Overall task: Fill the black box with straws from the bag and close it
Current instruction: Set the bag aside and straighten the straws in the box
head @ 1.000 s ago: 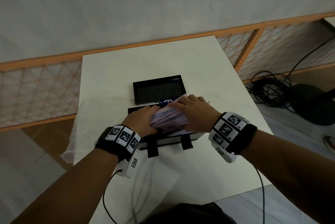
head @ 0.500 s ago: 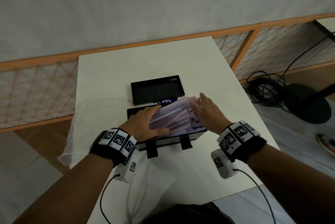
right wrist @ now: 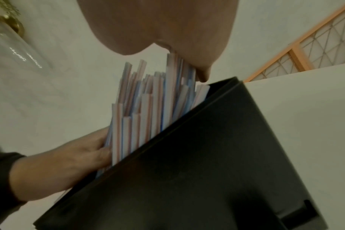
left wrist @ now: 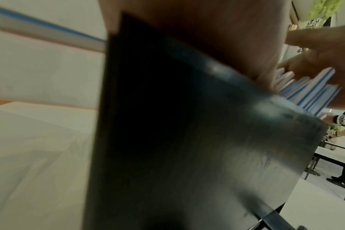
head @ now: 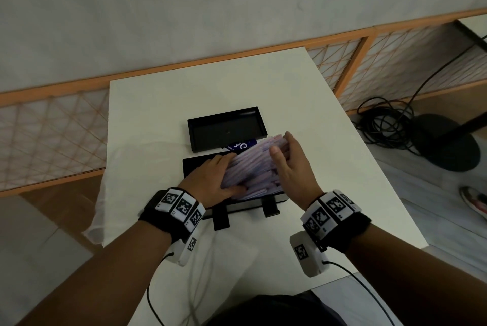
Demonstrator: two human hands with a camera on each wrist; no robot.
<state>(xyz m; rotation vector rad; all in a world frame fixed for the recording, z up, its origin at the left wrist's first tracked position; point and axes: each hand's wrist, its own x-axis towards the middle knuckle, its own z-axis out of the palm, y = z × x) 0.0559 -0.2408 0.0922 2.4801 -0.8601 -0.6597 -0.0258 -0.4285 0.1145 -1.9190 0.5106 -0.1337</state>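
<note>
Straws heaped over box at table centre, gripped by left hand, squared by flat, straight-fingered right hand; lid at twelve o'clock. Risk: uneven ends spilling, blocking closure.

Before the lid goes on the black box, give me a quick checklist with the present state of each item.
1. Bundle of striped paper-wrapped straws sits flat inside the black rectangular box: not ok, the far ends stick up above the rim.
2. Left hand steadies the straws: ok, it grips the near end.
3. Right hand is out of the lid's way: not ok, its open palm rests against the straw ends.
4. Shallow black lid within reach: ok, it lies open side up beyond the box.
5. Blue printed bag clear of the box: cannot tell, only a corner shows behind the straws.
</note>
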